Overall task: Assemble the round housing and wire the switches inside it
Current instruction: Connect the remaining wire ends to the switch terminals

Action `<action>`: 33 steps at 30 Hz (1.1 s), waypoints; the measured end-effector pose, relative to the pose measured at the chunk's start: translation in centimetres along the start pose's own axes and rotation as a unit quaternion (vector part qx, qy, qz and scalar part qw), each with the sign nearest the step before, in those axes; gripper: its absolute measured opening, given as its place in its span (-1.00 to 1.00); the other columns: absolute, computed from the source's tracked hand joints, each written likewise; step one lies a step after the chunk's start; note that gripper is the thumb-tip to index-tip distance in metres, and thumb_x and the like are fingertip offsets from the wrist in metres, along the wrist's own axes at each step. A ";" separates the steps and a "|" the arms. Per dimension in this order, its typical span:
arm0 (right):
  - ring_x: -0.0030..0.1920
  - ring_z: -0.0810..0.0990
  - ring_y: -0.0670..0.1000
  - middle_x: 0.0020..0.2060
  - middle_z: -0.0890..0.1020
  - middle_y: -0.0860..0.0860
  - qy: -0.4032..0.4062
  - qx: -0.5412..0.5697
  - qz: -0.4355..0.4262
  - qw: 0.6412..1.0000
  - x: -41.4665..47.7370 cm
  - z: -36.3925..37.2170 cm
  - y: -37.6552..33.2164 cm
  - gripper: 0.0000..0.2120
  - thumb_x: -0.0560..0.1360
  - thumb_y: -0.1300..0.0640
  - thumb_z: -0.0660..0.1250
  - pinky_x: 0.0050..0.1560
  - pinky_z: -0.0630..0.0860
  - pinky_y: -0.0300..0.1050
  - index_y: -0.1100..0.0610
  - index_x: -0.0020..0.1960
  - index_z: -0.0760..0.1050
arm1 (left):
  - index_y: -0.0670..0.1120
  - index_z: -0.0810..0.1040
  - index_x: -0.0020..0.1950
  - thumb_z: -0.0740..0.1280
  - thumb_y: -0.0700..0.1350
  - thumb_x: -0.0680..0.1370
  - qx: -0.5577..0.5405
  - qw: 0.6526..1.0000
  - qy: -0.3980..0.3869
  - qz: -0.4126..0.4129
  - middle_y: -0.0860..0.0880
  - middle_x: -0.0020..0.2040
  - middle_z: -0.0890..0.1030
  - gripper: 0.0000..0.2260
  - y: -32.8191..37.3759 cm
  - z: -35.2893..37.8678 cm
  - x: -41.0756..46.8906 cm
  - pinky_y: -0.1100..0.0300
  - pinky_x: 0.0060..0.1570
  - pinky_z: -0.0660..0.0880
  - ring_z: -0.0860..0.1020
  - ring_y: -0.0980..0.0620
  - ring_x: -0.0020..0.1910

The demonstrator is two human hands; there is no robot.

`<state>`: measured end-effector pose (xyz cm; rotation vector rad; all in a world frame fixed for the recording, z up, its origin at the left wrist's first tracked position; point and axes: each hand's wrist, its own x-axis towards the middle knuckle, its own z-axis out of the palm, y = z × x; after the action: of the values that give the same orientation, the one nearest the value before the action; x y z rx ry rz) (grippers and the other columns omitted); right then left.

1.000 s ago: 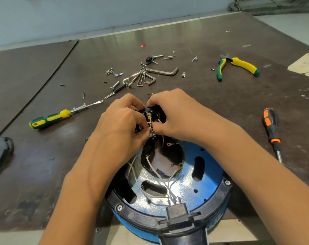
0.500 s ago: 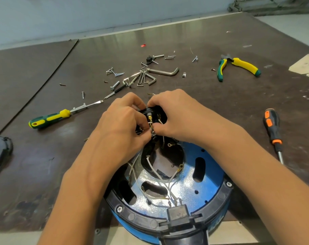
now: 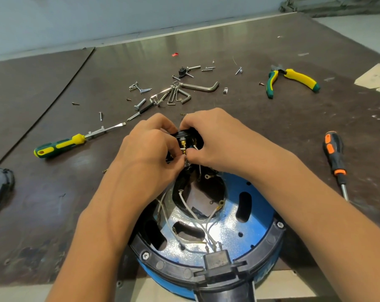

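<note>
Dark brown and scuffed, the surface (image 3: 271, 131) runs back to a pale wall, with tools scattered around the work. At the near edge, toward 6 o'clock, sits the round housing (image 3: 224, 240), a blue disc with slotted openings inside a black rim. Thin white wires (image 3: 193, 214) rise from a black connector block (image 3: 217, 259) at its near rim and trail up across the central opening, some ending in bare ring terminals.

At the housing's 12 o'clock rim both hands meet over a small black switch (image 3: 188, 138) with brass tabs showing. The left hand (image 3: 150, 153) is curled around the switch's left side, and its fingertips pinch at a wire end just below the tabs. The right hand (image 3: 215, 138) grips the switch from above and from the right, thumb pressed in beside the same spot. Both are closed on the part; neither is free.

The coming move likely turns on that pinch: the terminal lies directly under the tabs, the wire running roughly 6 to 12 o'clock, so it would push on away from the person. The left fingertips look nearest the wire end, while the right hand steadies the switch body.

A green-and-yellow screwdriver (image 3: 60, 144) lies at 9 o'clock, an orange-and-black one (image 3: 335, 153) at 3 o'clock, pliers (image 3: 293, 81) at 1 o'clock, hex keys (image 3: 184, 92) and loose screws at 12.
</note>
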<state>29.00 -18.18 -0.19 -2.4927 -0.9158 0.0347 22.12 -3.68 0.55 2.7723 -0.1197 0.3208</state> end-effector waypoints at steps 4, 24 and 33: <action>0.00 0.55 0.01 0.00 0.58 -0.05 -0.004 -0.016 -0.007 1.000 0.1 0.1 0.0 -0.69 0.46 -0.01 0.44 -0.03 0.56 0.02 0.00 0.17 0.51 | -0.10 0.71 -0.26 0.53 -0.13 0.41 0.000 1.000 -0.005 -0.013 0.03 0.12 0.55 -0.93 0.0 -0.1 0.1 -0.03 0.03 0.50 0.52 -0.02 0.11; -0.02 0.50 0.04 -0.01 0.52 -0.01 -0.020 -0.066 -0.025 0.997 0.2 -0.1 -0.2 -0.75 0.52 0.01 0.36 -0.15 0.38 -0.07 0.05 0.16 0.46 | -0.10 0.61 -0.41 0.57 -0.13 0.35 0.003 1.000 0.005 -0.019 0.07 0.05 0.60 -0.80 -0.2 -0.1 0.8 0.02 -0.03 0.54 0.59 0.02 -0.04; -0.04 0.48 0.02 -0.01 0.49 -0.02 -0.015 -0.081 -0.027 0.996 0.3 0.0 -0.2 -0.73 0.55 0.03 0.32 -0.16 0.33 -0.10 0.05 0.22 0.45 | -0.01 0.36 0.41 0.57 -0.09 0.34 -0.046 0.999 0.001 -0.025 0.08 0.10 0.63 -0.30 -0.4 0.1 1.1 0.24 0.11 0.42 0.55 0.03 0.13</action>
<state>29.11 -17.92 -0.06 -2.6213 -1.0360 -0.0206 23.25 -3.41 0.64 2.6796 -0.0628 0.2967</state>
